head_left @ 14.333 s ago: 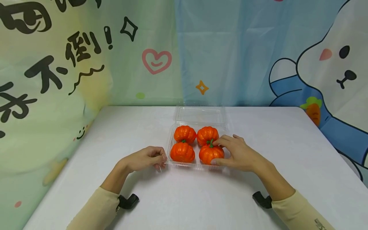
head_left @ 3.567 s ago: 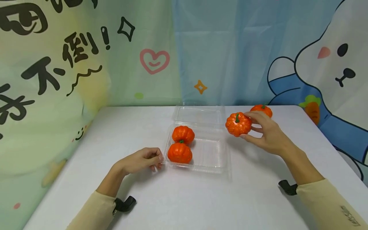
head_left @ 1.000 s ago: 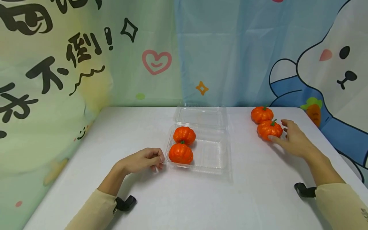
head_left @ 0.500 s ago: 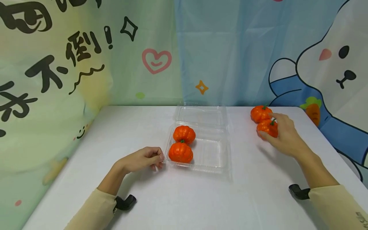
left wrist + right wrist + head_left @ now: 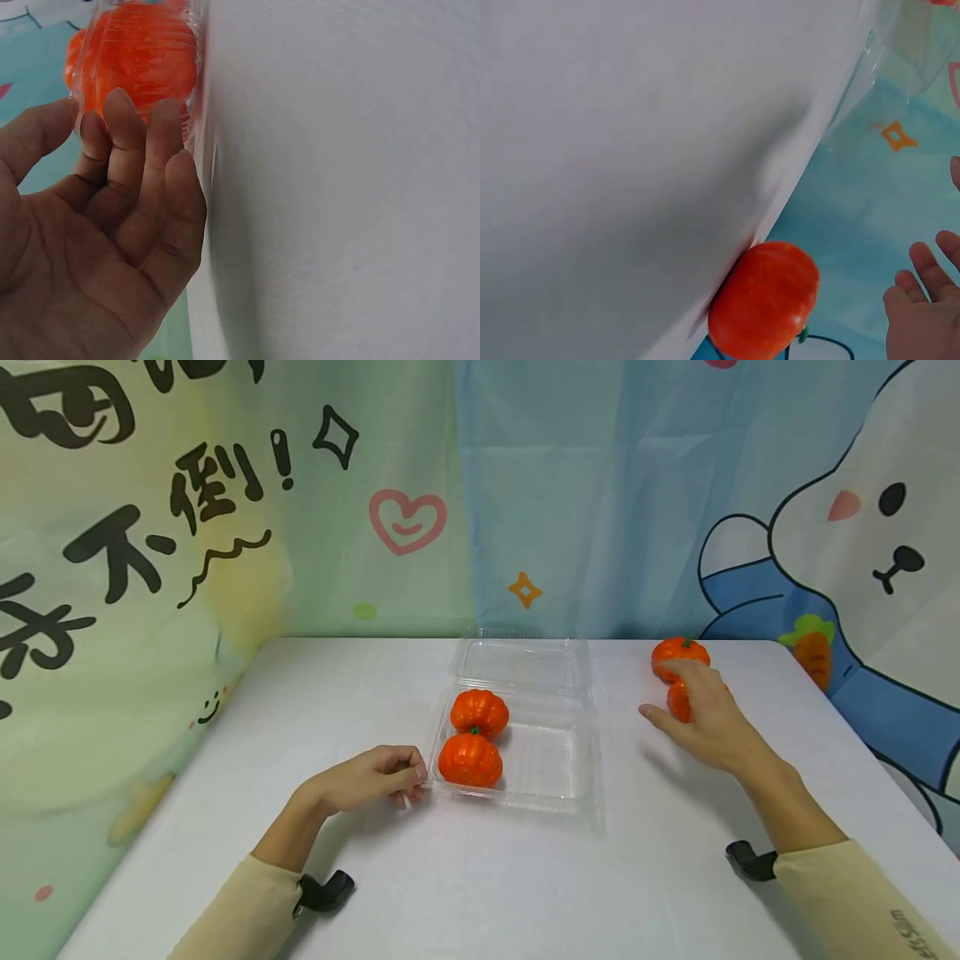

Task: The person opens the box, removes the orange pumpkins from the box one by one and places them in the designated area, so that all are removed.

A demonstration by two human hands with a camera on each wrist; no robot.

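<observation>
On a white worktop (image 5: 525, 877), a left hand (image 5: 367, 781) pinches the near left corner of an open clear container (image 5: 543, 760); two orange pumpkins (image 5: 470, 760) sit along its left side. Beyond, a right hand (image 5: 703, 717), grip apart, partly hides two more pumpkins (image 5: 681, 651) towards the worktop's far right corner.

The head view was evenly bright; soft shadows lay on the white table (image 5: 555, 885), faint glints on the clear container (image 5: 543, 760); both wrist views were dimmer, their shadows broad and blurred.
</observation>
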